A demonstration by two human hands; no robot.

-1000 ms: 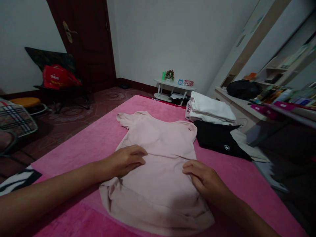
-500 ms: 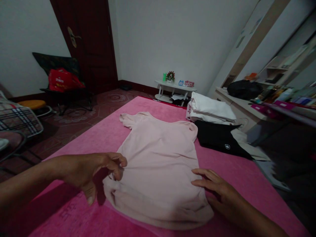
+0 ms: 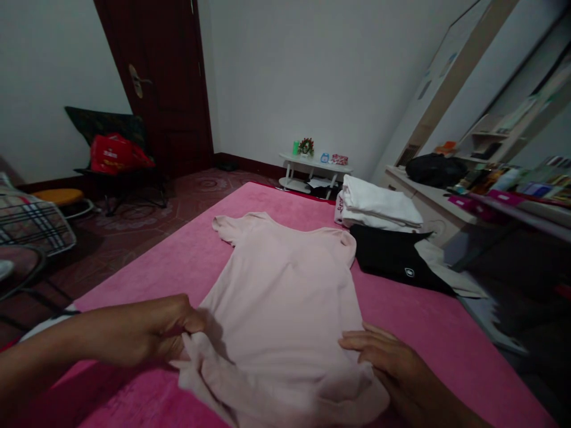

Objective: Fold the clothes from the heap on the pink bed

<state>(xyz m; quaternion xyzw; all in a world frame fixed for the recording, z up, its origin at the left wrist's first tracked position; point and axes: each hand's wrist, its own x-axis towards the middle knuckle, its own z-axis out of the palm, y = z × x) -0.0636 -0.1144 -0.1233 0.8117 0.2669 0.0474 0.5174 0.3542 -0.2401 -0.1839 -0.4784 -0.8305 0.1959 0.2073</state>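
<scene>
A pale pink short-sleeved T-shirt (image 3: 285,297) lies spread on the pink bed cover (image 3: 169,267), neckline pointing away from me. At its lower left corner, my left hand (image 3: 151,330) is closed on the hem and pulls a fold of cloth up and outward. My right hand (image 3: 388,362) rests on the lower right edge of the shirt, fingers stretched out over the fabric; its thumb is hidden. Near me the hem is bunched and partly cut off by the bottom of the view.
Folded white clothes (image 3: 379,205) and a folded black garment (image 3: 397,255) lie at the bed's right. Beyond the foot stands a small white table (image 3: 316,166). A chair with a red bag (image 3: 118,154) is far left; a cluttered desk (image 3: 446,193) is at right.
My left hand has gone from hovering open at the shirt's side to gripping its hem corner and drawing it left. Wrinkles across the shirt's middle have smoothed. The view has tilted slightly up.
</scene>
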